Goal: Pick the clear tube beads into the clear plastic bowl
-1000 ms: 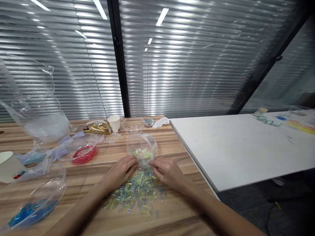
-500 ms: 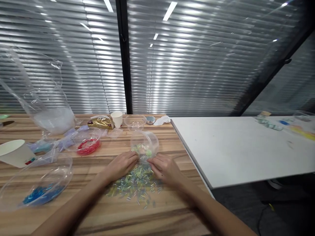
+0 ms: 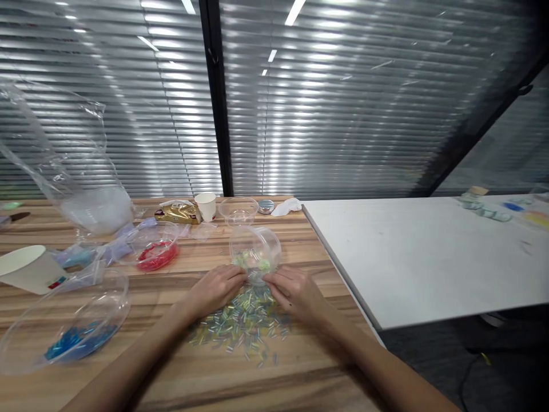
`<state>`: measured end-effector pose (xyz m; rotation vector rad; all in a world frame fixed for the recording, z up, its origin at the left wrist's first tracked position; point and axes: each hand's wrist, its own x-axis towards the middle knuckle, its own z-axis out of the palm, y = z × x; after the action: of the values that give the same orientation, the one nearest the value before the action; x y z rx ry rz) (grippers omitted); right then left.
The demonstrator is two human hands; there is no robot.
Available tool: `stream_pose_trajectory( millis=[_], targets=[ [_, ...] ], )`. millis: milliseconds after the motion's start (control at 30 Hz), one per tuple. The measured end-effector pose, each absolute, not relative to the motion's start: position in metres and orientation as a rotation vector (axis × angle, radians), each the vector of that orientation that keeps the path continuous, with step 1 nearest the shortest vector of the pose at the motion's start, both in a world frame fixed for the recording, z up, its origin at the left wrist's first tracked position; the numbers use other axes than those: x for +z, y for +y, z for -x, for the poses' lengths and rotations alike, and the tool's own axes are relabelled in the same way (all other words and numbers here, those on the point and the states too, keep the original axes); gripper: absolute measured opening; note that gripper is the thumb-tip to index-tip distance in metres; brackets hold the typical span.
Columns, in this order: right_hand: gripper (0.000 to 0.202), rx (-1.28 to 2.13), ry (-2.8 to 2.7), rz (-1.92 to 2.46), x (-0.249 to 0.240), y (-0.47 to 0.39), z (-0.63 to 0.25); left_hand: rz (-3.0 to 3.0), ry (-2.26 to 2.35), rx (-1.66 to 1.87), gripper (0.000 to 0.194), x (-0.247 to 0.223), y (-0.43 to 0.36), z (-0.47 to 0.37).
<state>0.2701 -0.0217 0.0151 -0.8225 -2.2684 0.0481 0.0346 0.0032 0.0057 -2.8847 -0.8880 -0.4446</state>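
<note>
A clear plastic bowl lies tipped on its side on the wooden table, its opening toward me, with some yellow-green pieces inside. My left hand is at the bowl's lower left edge, fingers closed together; whether they grip the rim or small pieces is unclear. At the lower right edge, my right hand has its fingers pressed together in the same way. A loose pile of small yellow, green and pale blue tube beads spreads over the table below the bowl, between my hands.
To the left are a bowl of blue beads, a paper cup, red beads in a clear bowl and a large plastic bag. Behind stand a small cup, a gold packet and another clear bowl.
The whole view has shifted slightly, so the table things appear a little further right. Both hands stay at the tipped bowl's edge, with little visible change in their grip.
</note>
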Motion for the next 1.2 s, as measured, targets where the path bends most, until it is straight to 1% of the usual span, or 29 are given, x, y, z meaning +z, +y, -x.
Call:
stream_pose_trajectory(
  millis=[233, 467, 567, 667, 800, 900, 1000, 1067, 1133, 1200],
  targets=[
    [0.018, 0.097, -2.206, 0.808, 0.016, -0.019, -0.274, 2.805, -0.781, -0.482, 0.026, 0.007, 0.004, -0.034],
    [0.018, 0.111, -2.210, 0.797, 0.014, -0.019, -0.275, 2.812, -0.808, -0.480, 0.025, 0.011, 0.002, -0.034],
    [0.018, 0.091, -2.224, 0.789, 0.013, -0.019, -0.275, 2.826, -0.815, -0.546, 0.025, 0.011, 0.002, -0.034],
    [0.017, 0.096, -2.217, 0.789, 0.012, -0.018, -0.276, 2.890, -0.889, -0.648, 0.025, 0.017, 0.001, -0.035],
    [0.014, 0.114, -2.193, 0.802, 0.012, -0.015, -0.278, 3.162, -1.081, -0.759, 0.024, 0.040, -0.003, -0.036],
    [0.012, 0.089, -2.189, 0.826, 0.013, -0.014, -0.279, 3.409, -1.222, -0.655, 0.017, 0.059, -0.009, -0.037],
    [0.011, 0.061, -2.194, 0.854, 0.014, -0.013, -0.280, 3.626, -1.151, -0.403, 0.012, 0.068, -0.017, -0.042],
    [0.010, 0.044, -2.190, 0.868, 0.015, -0.013, -0.280, 3.690, -1.092, -0.302, 0.011, 0.065, -0.023, -0.048],
    [0.009, 0.030, -2.179, 0.877, 0.017, -0.012, -0.282, 3.666, -1.075, -0.316, 0.012, 0.058, -0.028, -0.055],
    [0.009, 0.015, -2.167, 0.889, 0.018, -0.011, -0.283, 3.528, -1.122, -0.402, 0.015, 0.048, -0.030, -0.063]
  ],
)
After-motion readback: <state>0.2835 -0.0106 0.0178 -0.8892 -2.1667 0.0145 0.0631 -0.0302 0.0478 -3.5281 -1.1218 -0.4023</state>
